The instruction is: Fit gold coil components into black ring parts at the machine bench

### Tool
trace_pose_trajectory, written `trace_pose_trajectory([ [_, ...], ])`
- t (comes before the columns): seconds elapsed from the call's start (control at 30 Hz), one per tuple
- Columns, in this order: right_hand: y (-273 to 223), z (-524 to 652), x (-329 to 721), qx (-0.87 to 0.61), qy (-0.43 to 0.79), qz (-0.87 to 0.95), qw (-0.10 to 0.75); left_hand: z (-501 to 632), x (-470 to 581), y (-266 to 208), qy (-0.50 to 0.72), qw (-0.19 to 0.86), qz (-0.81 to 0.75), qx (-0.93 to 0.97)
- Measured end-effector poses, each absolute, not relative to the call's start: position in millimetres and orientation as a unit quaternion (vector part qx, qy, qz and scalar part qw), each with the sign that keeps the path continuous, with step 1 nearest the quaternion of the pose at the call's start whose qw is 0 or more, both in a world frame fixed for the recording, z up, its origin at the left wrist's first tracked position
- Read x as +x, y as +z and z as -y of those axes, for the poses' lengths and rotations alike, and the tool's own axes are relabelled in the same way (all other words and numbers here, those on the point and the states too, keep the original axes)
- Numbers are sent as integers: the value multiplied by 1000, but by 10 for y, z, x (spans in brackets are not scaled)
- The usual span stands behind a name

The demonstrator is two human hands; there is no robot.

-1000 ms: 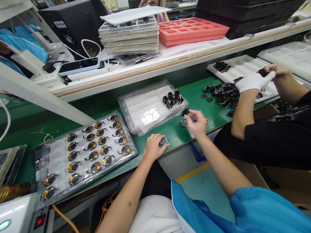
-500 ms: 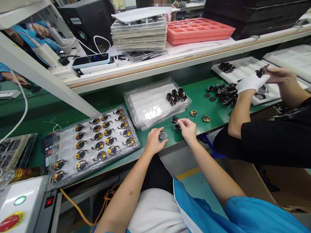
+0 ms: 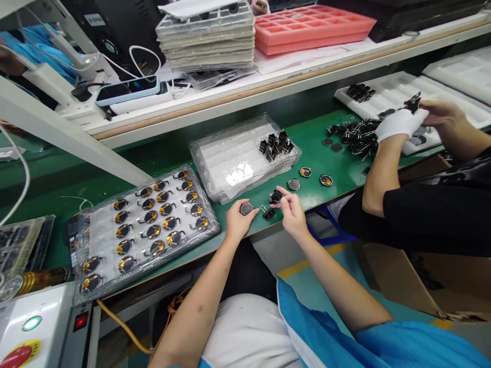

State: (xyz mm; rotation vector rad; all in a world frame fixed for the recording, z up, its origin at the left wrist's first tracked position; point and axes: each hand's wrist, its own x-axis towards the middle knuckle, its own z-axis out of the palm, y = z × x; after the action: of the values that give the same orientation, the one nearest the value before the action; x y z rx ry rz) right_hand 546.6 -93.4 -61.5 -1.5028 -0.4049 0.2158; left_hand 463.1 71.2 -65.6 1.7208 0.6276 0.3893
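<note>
My left hand [image 3: 237,222] pinches a small round disc part [image 3: 246,208] at the near edge of the green bench [image 3: 318,148]. My right hand [image 3: 292,210] holds a black binder clip [image 3: 275,197] just right of the disc. A second binder clip [image 3: 267,212] lies on the bench between my hands. Three more round parts [image 3: 306,172] lie just beyond my right hand. A small heap of binder clips [image 3: 275,144] rests on a stack of clear blister trays [image 3: 230,163].
A clear tray [image 3: 95,230] holding several gold-and-black round parts sits to the left. A co-worker's gloved hand [image 3: 399,125] and bare hand work at the right beside a pile of clips [image 3: 358,138] and white trays [image 3: 391,94]. A shelf above carries stacked trays, a pink tray [image 3: 312,28] and a phone [image 3: 126,89].
My right hand drew back from the loose parts toward my left hand, bringing a binder clip. My left hand kept its grip on the disc. The co-worker's hands stayed at the white tray.
</note>
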Motion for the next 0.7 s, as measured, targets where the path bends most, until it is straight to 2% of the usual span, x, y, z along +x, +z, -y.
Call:
trace_pose_trajectory([
  [0.13,-598,813,5518,-631,106,153,753,-688,4601,-523,120,697,-301,640],
  [0.33,-294,845,5520,-628,175,126,748,-648,4373,-107,120,808,-278,505],
  [0.5,-27,932,5417,-602,234,131,752,-593,4213,172,176,812,-256,494],
  [0.7,115,921,5344,-557,291,118,769,-519,4131,276,191,795,-260,513],
])
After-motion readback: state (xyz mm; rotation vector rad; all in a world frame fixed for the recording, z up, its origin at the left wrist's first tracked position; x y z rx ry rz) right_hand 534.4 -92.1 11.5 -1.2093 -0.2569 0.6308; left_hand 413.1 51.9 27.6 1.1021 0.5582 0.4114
